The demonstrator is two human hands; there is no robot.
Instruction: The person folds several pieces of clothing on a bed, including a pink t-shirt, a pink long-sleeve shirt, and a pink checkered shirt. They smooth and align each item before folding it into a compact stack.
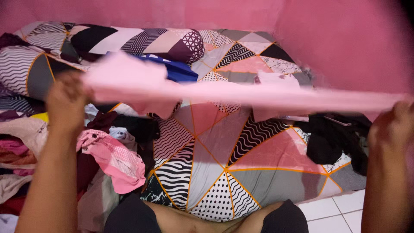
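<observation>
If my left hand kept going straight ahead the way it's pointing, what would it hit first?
The left hand, gripping the pink cloth, points toward the head of the bed. Going straight on, it would probably meet the striped pillow first, with the bolster just beyond to the right, though depth is hard to judge.

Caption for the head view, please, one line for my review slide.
Left hand and right hand hold a pink garment stretched flat above a geometric-patterned mattress, beside a clothes pile.
</observation>
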